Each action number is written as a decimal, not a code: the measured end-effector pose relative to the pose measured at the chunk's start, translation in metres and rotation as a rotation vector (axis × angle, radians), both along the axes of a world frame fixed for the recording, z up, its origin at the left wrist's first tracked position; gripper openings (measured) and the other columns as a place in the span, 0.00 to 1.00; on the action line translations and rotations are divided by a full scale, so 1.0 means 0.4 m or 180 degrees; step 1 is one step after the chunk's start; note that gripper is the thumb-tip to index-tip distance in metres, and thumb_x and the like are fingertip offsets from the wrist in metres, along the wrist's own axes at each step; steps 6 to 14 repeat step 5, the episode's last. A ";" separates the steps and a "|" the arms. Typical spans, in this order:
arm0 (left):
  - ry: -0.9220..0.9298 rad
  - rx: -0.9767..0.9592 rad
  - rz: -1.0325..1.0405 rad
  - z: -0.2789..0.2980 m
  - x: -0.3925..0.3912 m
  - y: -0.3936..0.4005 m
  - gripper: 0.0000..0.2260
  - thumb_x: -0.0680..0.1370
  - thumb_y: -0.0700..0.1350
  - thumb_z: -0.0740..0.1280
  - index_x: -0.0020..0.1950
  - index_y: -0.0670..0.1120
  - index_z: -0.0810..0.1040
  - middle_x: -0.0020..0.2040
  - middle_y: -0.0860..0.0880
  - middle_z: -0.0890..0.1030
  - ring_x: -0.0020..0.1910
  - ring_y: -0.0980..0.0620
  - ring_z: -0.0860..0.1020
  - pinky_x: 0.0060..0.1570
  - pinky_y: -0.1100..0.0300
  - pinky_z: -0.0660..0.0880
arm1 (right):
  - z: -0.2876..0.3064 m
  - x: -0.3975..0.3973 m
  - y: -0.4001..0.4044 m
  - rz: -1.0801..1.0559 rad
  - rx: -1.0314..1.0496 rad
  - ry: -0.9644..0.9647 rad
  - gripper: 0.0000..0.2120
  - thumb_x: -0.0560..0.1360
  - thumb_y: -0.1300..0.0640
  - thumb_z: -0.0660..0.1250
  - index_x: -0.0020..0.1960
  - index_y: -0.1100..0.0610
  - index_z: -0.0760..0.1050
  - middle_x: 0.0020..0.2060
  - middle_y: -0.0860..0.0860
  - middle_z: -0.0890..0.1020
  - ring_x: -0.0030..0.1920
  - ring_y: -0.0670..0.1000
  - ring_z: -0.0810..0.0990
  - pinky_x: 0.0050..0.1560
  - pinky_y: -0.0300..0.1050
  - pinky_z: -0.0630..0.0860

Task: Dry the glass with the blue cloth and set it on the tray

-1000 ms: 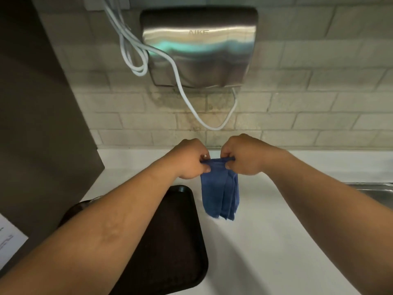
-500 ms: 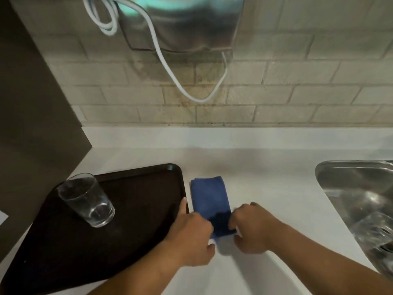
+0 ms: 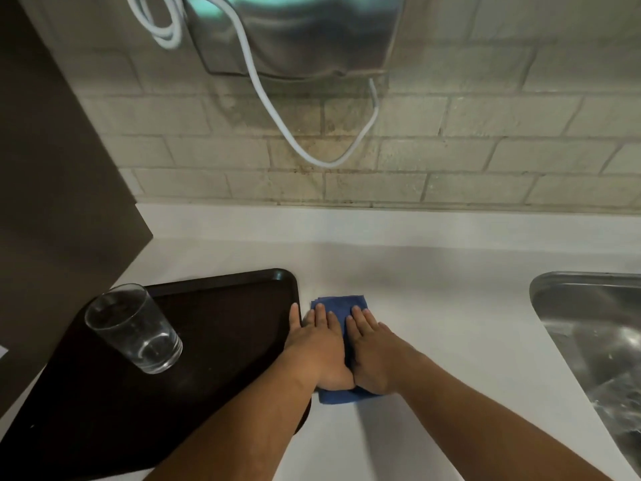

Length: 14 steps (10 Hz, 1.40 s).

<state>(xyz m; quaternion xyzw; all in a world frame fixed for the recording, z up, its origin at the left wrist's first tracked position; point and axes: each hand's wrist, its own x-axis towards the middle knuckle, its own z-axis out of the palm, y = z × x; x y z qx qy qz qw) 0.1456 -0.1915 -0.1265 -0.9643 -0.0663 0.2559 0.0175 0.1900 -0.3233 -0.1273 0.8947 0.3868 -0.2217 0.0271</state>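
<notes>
Pressing flat on the blue cloth, both hands lie palm down, side by side, thumbs touching near the wrists. Left hand: fingers extended and together, nothing held, grip fully open; its outermost finger rests along the right rim of the tray. Right hand: fingers likewise straight, open, nothing grasped, palm on the cloth.

Blue cloth: folded, lying on the white worktop just to the right of the tray. Its far edge shows beyond the fingertips and a near corner shows below the heels of the hands; the middle is covered by the hands.

Glass: clear, empty as far as can be seen, standing upright on the left part of the dark tray, well apart from both hands.

Tray: dark, rounded corners, sitting on the worktop at the near left.

Sink: steel basin at the right edge of view. On the far tiled wall, a steel hand dryer with a white cable looping beneath it.
</notes>
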 end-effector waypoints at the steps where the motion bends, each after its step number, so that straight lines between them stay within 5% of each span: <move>1: -0.0056 0.0074 -0.0032 -0.003 0.001 -0.003 0.56 0.77 0.68 0.68 0.89 0.40 0.40 0.90 0.36 0.42 0.89 0.37 0.42 0.80 0.29 0.30 | -0.003 0.000 -0.001 -0.0037 0.0105 0.0040 0.42 0.77 0.38 0.50 0.78 0.59 0.34 0.79 0.57 0.37 0.78 0.56 0.37 0.77 0.53 0.43; 4: -0.0190 -0.0058 -0.0064 -0.007 -0.012 0.003 0.55 0.77 0.69 0.67 0.89 0.41 0.39 0.90 0.36 0.41 0.89 0.36 0.41 0.81 0.28 0.31 | -0.007 -0.002 -0.011 -0.0050 0.0171 0.0033 0.38 0.78 0.41 0.47 0.78 0.57 0.33 0.79 0.55 0.37 0.78 0.55 0.35 0.77 0.54 0.42; 5: -0.0311 -0.0512 0.0060 0.041 -0.019 0.035 0.50 0.77 0.62 0.70 0.89 0.43 0.47 0.90 0.40 0.49 0.89 0.41 0.48 0.83 0.30 0.36 | 0.043 0.007 0.014 -0.0172 0.0230 -0.0093 0.37 0.73 0.43 0.56 0.78 0.55 0.53 0.79 0.54 0.56 0.78 0.57 0.54 0.74 0.60 0.53; 14: -0.0311 -0.0512 0.0060 0.041 -0.019 0.035 0.50 0.77 0.62 0.70 0.89 0.43 0.47 0.90 0.40 0.49 0.89 0.41 0.48 0.83 0.30 0.36 | 0.043 0.007 0.014 -0.0172 0.0230 -0.0093 0.37 0.73 0.43 0.56 0.78 0.55 0.53 0.79 0.54 0.56 0.78 0.57 0.54 0.74 0.60 0.53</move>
